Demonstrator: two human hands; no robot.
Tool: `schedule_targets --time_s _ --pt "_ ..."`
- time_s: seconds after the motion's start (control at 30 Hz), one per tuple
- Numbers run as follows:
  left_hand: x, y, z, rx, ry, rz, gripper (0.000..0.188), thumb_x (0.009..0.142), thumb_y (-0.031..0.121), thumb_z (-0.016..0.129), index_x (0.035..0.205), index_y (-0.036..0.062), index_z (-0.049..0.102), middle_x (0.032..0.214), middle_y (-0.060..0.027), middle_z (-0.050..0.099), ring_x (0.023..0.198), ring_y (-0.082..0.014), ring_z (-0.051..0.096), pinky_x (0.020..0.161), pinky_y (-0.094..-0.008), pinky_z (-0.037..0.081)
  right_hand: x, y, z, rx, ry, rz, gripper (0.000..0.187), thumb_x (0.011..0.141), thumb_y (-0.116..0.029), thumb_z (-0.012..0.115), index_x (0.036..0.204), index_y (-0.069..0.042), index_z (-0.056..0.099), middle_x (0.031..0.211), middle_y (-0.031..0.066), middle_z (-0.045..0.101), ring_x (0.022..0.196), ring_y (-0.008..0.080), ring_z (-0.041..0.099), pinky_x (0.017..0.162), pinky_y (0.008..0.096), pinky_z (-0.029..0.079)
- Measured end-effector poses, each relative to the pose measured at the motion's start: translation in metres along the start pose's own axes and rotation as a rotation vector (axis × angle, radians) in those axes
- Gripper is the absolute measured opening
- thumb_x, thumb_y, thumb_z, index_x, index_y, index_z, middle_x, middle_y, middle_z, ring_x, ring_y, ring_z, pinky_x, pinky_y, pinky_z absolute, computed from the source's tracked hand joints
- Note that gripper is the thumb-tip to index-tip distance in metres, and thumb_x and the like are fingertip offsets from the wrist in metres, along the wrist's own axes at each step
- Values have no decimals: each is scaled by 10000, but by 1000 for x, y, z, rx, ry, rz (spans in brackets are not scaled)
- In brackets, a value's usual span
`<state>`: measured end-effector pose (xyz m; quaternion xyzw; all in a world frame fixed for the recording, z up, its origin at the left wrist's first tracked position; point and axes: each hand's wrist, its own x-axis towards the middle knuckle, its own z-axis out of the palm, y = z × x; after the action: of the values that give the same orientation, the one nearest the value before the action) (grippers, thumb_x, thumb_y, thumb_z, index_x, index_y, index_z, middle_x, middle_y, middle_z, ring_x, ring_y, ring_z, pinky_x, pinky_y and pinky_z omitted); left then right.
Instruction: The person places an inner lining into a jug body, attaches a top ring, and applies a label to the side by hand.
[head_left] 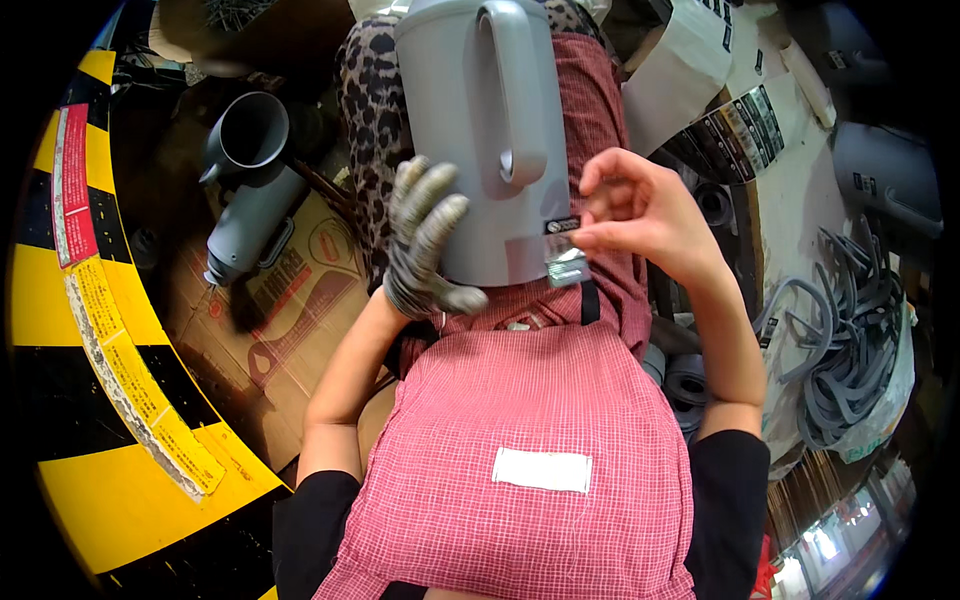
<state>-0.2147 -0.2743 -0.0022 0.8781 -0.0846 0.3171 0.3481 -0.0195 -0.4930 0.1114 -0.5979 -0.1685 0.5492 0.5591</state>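
Observation:
A large grey plastic jug (pixel 470 130) lies along my lap, its long handle (pixel 515 90) facing up. My left hand (pixel 425 235), in a grey-striped work glove, rests against the jug's left side with the fingers stretched and spread. Bare and curled, my right hand (pixel 650 215) is at the jug's lower right edge. Its thumb and forefinger pinch at a small sticker (pixel 562 226), dark with a shiny clear part below. Whether the sticker is stuck down on the jug is hard to tell.
More grey jugs (pixel 250 215) lie at left near a flattened cardboard box (pixel 300 300). A yellow-and-black striped edge (pixel 90 400) curves along the left. At right are a sticker sheet (pixel 735 130), a heap of grey plastic strips (pixel 850 350) and another grey jug (pixel 885 175).

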Motion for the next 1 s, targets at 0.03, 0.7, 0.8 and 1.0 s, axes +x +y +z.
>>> schedule_targets --time_s 0.03,0.7,0.8,1.0 --pt "-7 6 3 37 -52 40 1038 808 825 539 1514 79 392 1548 -200 392 1499 -392 251 1230 -556 125 8 3 4 -36 -20 0 318 812 51 775 1009 -29 538 827 48 674 748 91 667 704 233 558" --pt "-3 40 14 323 -397 148 346 905 356 604 1230 274 692 1428 -17 562 1432 -286 370 1211 -644 106 33 15 -22 -816 181 100 303 814 -200 820 771 11 606 644 69 640 603 117 619 576 288 486" --pt "8 35 3 -75 -448 349 313 943 318 573 1196 180 694 1324 6 641 1368 -212 484 1241 -575 158 9 7 -63 -598 397 -233 146 916 -128 722 1001 -13 694 835 28 693 796 51 612 730 219 483" --pt "101 -132 -32 133 298 -279 349 1047 272 520 1325 84 615 1276 -145 650 1226 -316 571 1096 -400 415 26 -49 -208 -992 755 -535 252 967 -258 656 1153 -107 735 976 57 729 938 165 655 872 289 489"
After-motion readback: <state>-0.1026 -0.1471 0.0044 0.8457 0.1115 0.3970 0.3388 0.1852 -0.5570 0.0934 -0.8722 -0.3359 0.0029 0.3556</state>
